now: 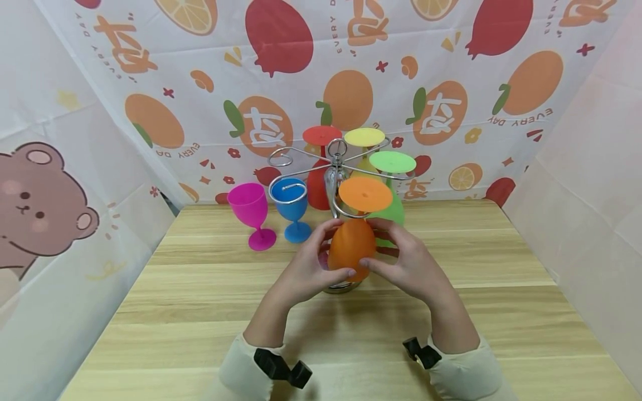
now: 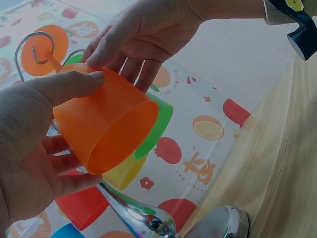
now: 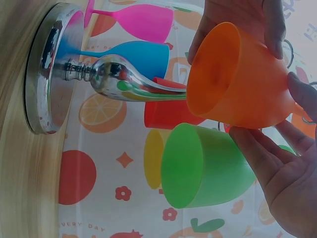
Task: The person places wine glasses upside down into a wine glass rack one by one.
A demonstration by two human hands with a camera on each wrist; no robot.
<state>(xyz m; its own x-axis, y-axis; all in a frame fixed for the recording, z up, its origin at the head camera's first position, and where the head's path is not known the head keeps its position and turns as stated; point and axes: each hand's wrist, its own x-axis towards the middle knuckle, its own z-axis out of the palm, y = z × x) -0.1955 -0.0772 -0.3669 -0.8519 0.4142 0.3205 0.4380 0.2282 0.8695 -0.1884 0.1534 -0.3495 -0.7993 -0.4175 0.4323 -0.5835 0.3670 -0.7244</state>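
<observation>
An orange plastic goblet (image 1: 353, 248) hangs upside down at the near side of a silver metal goblet rack (image 1: 332, 181), its flat foot above a wire hook. My left hand (image 1: 308, 262) holds the bowl from the left, thumb in front. From the right, my right hand (image 1: 408, 262) grips the same bowl. The left wrist view shows the goblet's open rim (image 2: 124, 134) facing down. Behind it, a green goblet (image 3: 210, 166), a yellow goblet (image 3: 154, 156) and a red goblet (image 3: 168, 110) also hang inverted.
A pink goblet (image 1: 249, 206) and a blue goblet (image 1: 292, 209) stand upright on the wooden table (image 1: 200, 312), left of the rack. The blue one is under an unoccupied hook. The rack's round base (image 3: 47, 69) rests on the table, with a fruit-print cloth (image 1: 351, 100) behind.
</observation>
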